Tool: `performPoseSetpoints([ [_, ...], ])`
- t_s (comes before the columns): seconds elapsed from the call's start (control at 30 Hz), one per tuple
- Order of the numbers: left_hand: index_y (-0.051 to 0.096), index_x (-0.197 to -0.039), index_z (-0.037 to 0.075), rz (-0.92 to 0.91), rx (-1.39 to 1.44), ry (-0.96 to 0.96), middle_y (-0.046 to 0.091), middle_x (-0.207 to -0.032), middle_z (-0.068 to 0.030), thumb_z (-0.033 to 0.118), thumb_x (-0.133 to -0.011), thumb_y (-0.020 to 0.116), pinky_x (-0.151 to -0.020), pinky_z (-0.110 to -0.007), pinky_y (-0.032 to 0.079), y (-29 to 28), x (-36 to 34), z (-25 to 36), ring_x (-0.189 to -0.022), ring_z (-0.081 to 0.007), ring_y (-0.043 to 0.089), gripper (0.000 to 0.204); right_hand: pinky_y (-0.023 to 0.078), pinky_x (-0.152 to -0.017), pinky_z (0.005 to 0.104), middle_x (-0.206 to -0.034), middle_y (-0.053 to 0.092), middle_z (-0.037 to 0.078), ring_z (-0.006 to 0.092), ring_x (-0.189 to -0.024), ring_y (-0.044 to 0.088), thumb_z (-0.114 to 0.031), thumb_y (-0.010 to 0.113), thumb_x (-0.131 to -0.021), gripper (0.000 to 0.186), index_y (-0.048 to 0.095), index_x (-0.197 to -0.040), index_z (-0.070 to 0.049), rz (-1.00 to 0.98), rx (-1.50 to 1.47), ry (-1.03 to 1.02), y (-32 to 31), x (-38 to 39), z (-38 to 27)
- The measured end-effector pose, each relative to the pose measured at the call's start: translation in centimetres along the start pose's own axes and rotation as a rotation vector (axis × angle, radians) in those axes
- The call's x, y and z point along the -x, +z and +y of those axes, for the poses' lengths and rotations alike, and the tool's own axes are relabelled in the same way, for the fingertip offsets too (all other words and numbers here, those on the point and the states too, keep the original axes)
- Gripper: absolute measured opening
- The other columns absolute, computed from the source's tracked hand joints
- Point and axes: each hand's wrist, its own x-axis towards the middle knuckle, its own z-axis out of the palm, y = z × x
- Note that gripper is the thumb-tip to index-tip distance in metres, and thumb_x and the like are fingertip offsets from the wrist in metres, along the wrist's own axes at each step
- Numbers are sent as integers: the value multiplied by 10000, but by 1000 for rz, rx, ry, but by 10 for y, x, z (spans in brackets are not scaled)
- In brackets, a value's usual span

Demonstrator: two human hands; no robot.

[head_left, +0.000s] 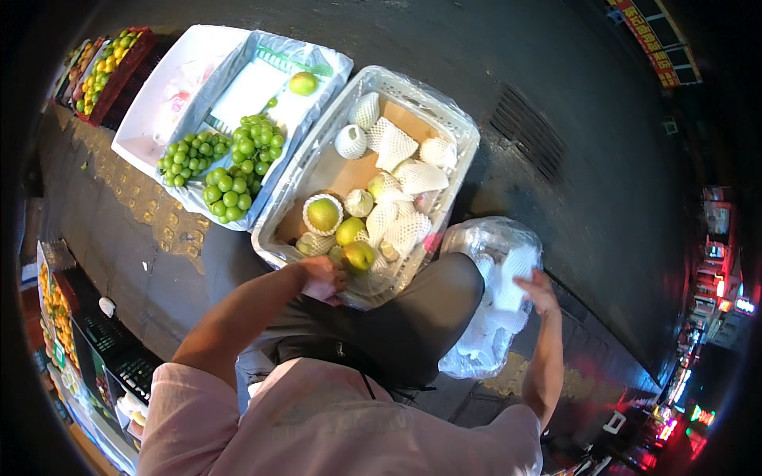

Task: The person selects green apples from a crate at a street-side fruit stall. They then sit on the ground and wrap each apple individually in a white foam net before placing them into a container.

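Observation:
A white crate (279, 198) lined with clear plastic stands in front of me. It holds several yellow-green fruits (359, 255), which look like pears or apples, and several white foam fruit nets (395, 149), some with fruit inside. My left hand (321, 279) is curled at the crate's near edge, beside the bare fruits; what its fingers hold is hidden. To the right, a clear plastic bag (468, 357) is full of white foam nets. My right hand (540, 292) is at this bag, its fingers closed on a foam net (514, 274).
Left of the crate, a lined tray (337, 67) holds green grapes (230, 190) and one loose fruit (303, 83). A white foam box (143, 131) adjoins it. A metal drain grate (528, 131) lies beyond the crate. More fruit crates (119, 67) stand at far left.

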Motion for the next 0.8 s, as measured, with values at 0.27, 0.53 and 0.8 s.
performPoseSetpoints([
  [0.27, 660, -798, 77, 17, -46, 15, 667, -839, -110, 493, -889, 658, -694, -448, 590, -5, 2, 3, -818, -324, 681, 426, 529, -934, 397, -1254, 677, 230, 378, -1147, 662, -316, 761, -857, 488, 674, -1233, -16, 305, 378, -497, 16, -37, -28],
  [0.53, 628, -785, 103, -30, -54, -34, 649, -847, -89, 519, -880, 667, -644, -431, 599, 16, 7, -3, -821, -292, 664, 429, 417, -1117, 430, -1418, 563, 243, 388, -1324, 527, -416, 721, -866, 701, 554, -1399, 7, 99, 520, -825, 227, -96, -261],
  [0.8, 633, -789, 101, -3, -54, -18, 661, -806, -86, 527, -884, 671, -644, -428, 593, 5, -1, -3, -806, -296, 672, 438, 432, -1107, 446, -1412, 582, 179, 327, -1306, 562, -321, 809, -794, 799, 466, -1485, -112, 180, 820, -683, 354, -195, -297],
])
